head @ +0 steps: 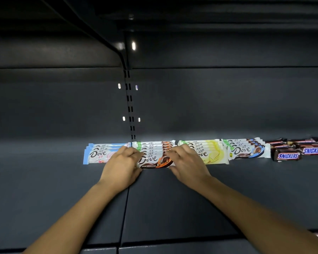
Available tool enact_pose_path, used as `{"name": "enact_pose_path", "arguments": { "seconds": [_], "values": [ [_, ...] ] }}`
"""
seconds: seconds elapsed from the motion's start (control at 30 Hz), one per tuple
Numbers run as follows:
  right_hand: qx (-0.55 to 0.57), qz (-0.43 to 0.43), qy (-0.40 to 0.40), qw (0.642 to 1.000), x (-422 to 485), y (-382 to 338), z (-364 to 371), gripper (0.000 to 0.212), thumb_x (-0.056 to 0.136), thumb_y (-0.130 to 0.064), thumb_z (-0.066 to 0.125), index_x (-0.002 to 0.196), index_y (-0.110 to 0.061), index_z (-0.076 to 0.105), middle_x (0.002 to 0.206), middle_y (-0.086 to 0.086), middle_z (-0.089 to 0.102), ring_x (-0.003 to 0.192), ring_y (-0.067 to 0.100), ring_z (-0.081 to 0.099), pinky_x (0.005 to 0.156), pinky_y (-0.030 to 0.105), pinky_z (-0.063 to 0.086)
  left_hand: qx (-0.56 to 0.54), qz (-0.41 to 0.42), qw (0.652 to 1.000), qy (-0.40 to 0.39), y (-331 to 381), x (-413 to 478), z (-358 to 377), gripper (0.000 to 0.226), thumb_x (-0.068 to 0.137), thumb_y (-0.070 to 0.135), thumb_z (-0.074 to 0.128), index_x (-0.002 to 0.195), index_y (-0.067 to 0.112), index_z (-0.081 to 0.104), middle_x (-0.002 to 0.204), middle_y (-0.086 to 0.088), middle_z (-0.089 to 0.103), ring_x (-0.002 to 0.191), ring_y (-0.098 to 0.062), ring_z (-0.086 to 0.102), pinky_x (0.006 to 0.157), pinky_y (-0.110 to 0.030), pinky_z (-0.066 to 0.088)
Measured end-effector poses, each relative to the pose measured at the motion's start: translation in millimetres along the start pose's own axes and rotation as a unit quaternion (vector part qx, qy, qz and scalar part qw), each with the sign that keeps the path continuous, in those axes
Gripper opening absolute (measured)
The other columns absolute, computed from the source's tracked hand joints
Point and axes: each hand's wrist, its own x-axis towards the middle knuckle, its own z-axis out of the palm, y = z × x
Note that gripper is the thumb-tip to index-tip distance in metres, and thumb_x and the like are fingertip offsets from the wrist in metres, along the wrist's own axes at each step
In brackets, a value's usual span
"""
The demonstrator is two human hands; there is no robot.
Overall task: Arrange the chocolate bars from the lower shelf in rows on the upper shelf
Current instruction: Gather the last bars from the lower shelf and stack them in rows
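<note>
Rows of Dove chocolate bars lie against the back of a dark shelf (173, 198). The orange-and-brown Dove bar (152, 160) lies at the front of its row. My left hand (122, 166) grips its left end and my right hand (186, 165) grips its right end, fingers curled over the bars behind. To the left is a pale blue Dove row (97, 154), to the right a yellow Dove row (212, 153) and a dark blue Dove row (246, 149). The lower shelf is out of view.
Snickers bars (299, 151) lie in a loose group at the far right. A slotted upright (129, 107) divides the back panel. Another shelf (209, 19) hangs overhead. A seam (125, 208) splits the shelf surface in front of me.
</note>
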Motion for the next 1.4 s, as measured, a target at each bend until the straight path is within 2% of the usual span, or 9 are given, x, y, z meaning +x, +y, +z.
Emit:
{"name": "enact_pose_path", "arguments": {
  "seconds": [0.1,0.33,0.5,0.7,0.8,0.9,1.03,1.4],
  "values": [
    [0.005,0.005,0.002,1.0,-0.5,0.3,0.4,0.042,0.065,-0.029,0.079,0.102,-0.015,0.065,0.098,-0.001,0.064,0.087,0.02,0.056,0.073,0.032,0.053,0.0,0.004,1.0,0.012,0.0,-2.6,1.9,0.047,0.055,0.021,0.083,0.1,0.016,0.068,0.096,0.002,0.065,0.088,-0.023,0.061,0.069,-0.029,0.054],
    [-0.001,0.011,0.003,1.0,-1.2,0.2,3.5,0.042,0.066,-0.031,0.079,0.102,-0.013,0.064,0.1,-0.001,0.064,0.088,0.02,0.057,0.074,0.033,0.053,0.017,0.008,0.999,0.042,0.8,-1.2,4.5,0.045,0.048,0.012,0.086,0.091,0.012,0.071,0.086,0.0,0.067,0.078,-0.025,0.062,0.064,-0.028,0.055],
    [0.001,0.018,-0.002,1.0,-1.0,-1.8,5.4,0.039,0.069,-0.029,0.075,0.102,-0.013,0.062,0.102,0.0,0.062,0.092,0.021,0.054,0.077,0.033,0.049,-0.001,0.002,0.999,0.044,-1.0,-3.0,6.3,0.044,0.053,0.011,0.085,0.095,0.013,0.071,0.088,0.0,0.067,0.08,-0.025,0.061,0.063,-0.028,0.053],
    [0.002,0.023,-0.016,1.0,-1.0,-4.2,3.4,0.038,0.073,-0.026,0.069,0.107,-0.013,0.058,0.108,0.002,0.059,0.098,0.023,0.051,0.082,0.034,0.048,-0.042,-0.003,0.998,0.037,-2.7,-2.6,10.3,0.041,0.068,0.006,0.073,0.108,0.012,0.067,0.098,-0.003,0.064,0.091,-0.028,0.055,0.076,-0.033,0.052],
    [0.004,0.026,-0.017,0.999,-1.5,-4.4,2.5,0.049,0.069,-0.023,0.071,0.115,-0.013,0.058,0.108,0.002,0.06,0.098,0.024,0.053,0.08,0.037,0.05,-0.046,0.0,0.998,0.043,-2.4,-2.4,9.5,0.042,0.065,0.006,0.076,0.105,0.012,0.068,0.094,-0.003,0.065,0.088,-0.029,0.057,0.074,-0.031,0.053],
    [0.004,0.026,-0.014,1.0,-2.4,-4.2,2.0,0.046,0.069,-0.023,0.073,0.112,-0.014,0.061,0.107,0.002,0.06,0.097,0.025,0.054,0.079,0.038,0.051,-0.032,0.009,0.998,0.055,-2.5,-2.6,8.1,0.041,0.059,0.009,0.08,0.099,0.015,0.07,0.087,0.0,0.066,0.084,-0.027,0.06,0.07,-0.029,0.052],
    [0.013,0.026,-0.014,0.999,-3.0,-4.4,0.2,0.041,0.071,-0.022,0.071,0.11,-0.014,0.061,0.107,0.002,0.06,0.098,0.024,0.054,0.081,0.038,0.05,-0.045,0.005,0.997,0.057,-2.8,-2.2,7.9,0.039,0.063,0.01,0.078,0.101,0.016,0.069,0.09,0.003,0.067,0.087,-0.026,0.058,0.072,-0.034,0.052],
    [0.017,0.026,-0.027,0.999,-3.6,-4.1,-3.3,0.044,0.073,-0.024,0.069,0.115,-0.012,0.06,0.113,0.003,0.059,0.102,0.024,0.053,0.086,0.039,0.049,-0.043,0.004,0.998,0.053,1.5,-3.7,7.7,0.043,0.062,0.01,0.078,0.103,0.015,0.068,0.093,0.003,0.067,0.087,-0.026,0.058,0.075,-0.033,0.053]
  ]
}}
